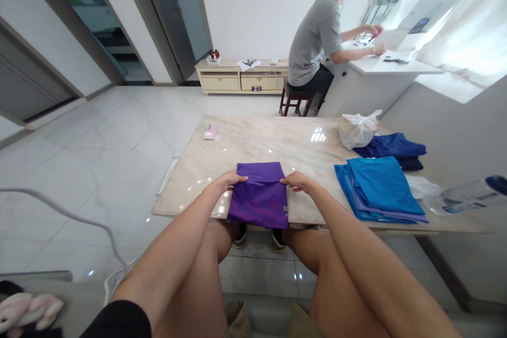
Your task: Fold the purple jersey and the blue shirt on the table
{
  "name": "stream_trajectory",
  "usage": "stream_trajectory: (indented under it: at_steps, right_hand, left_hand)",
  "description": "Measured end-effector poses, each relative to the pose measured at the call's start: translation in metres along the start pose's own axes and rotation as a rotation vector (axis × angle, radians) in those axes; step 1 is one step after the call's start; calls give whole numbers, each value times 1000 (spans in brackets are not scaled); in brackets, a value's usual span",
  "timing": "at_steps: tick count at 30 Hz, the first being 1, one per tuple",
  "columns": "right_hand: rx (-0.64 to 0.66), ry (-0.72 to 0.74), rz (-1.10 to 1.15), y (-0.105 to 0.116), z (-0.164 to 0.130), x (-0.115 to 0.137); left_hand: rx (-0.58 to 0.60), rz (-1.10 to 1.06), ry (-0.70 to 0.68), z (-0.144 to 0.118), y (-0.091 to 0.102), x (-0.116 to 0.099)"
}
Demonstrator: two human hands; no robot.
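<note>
A folded purple garment (259, 198) lies at the front edge of the marble-topped table (304, 142), its near end reaching slightly past the edge. On its left side, my left hand (230, 180) pinches the cloth between thumb and fingers. My right hand (296, 181) grips the opposite side at about the same height, thumb on top. A small pale print shows near the garment's lower right corner. To the right of my right hand sits a stack of folded blue garments (386, 185), with a lilac layer low in it.
Behind the stack are a white plastic bag (358, 129) and dark blue folded cloth (396, 145). A clear bottle (459, 198) is at the right. A small pink pack (210, 131) lies far left. Another person (317, 37) sits on a stool at a white counter (396, 66).
</note>
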State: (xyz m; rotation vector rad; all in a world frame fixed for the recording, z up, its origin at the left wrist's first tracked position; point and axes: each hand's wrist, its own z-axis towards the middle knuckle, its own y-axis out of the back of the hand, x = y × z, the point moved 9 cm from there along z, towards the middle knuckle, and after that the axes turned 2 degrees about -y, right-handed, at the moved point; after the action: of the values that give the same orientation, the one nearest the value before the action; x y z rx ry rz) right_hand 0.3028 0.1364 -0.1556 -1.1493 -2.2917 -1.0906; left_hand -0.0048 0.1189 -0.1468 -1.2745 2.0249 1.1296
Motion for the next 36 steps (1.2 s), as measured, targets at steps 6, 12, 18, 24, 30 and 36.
stream_trajectory:
  at_steps: [6,12,18,24,30,36]
  right_hand:
    - [-17,235,225,46,-21,29]
    - [-285,490,356,81,-34,49]
    - [-458,581,418,98,-47,58]
    - [-618,665,316,110,-68,67]
    - [-572,753,302,107,-76,78]
    - [-557,643,329,101,-59,68]
  left_hand:
    - [28,-272,-213,-17,20,-41]
    - [-148,-456,-360,-26,41,-72]
    - [-298,-446,-469,-39,54,-90]
    - [-430,-325,-647,-56,65,-104]
    - [-293,-358,-772,-74,60,-117]
    - [-278,-416,-667,-63,57,-105]
